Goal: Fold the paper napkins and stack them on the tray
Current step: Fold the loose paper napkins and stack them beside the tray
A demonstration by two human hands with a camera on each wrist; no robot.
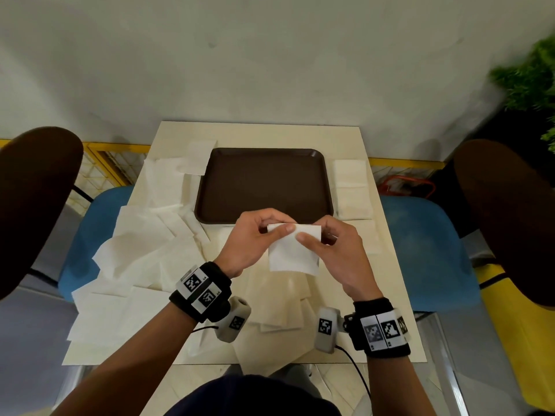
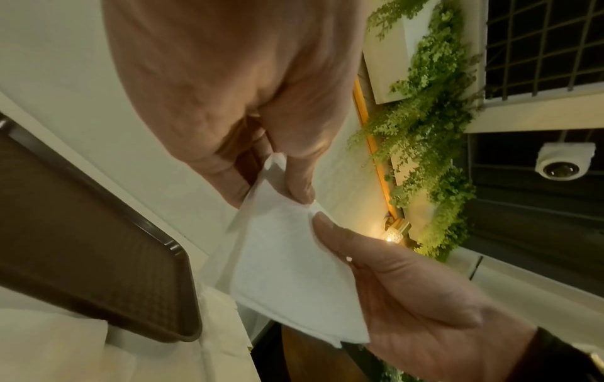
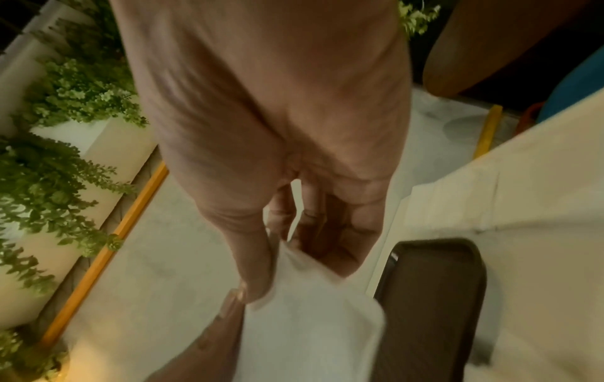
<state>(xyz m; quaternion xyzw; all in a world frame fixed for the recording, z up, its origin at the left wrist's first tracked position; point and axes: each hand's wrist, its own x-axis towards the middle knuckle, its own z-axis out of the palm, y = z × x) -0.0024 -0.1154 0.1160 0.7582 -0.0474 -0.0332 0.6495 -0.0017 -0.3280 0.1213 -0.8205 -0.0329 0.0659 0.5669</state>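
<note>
A small folded white napkin [image 1: 292, 250] is held in the air just above the near half of the table [image 1: 390, 283], in front of the near edge of the brown tray [image 1: 264, 181]. The left hand [image 1: 249, 241] pinches the napkin's top left corner between thumb and curled fingers. The right hand [image 1: 336, 250] pinches the top edge a little more to the right, its thumb lying on the front face of the paper. In the left wrist view the napkin [image 2: 287, 271] hangs down from both pinches, with a folded edge at its lower side.

The tray has nothing on it; it lies in the far middle of the table. Loose unfolded napkins [image 1: 144, 244] cover the left side of the table, from the far left corner to the near left corner, overlapping each other. Along the right edge, beside the tray, lies a row of folded napkins [image 1: 351, 187]. More paper sheets [image 1: 279, 301] lie under the hands, near the near edge.
</note>
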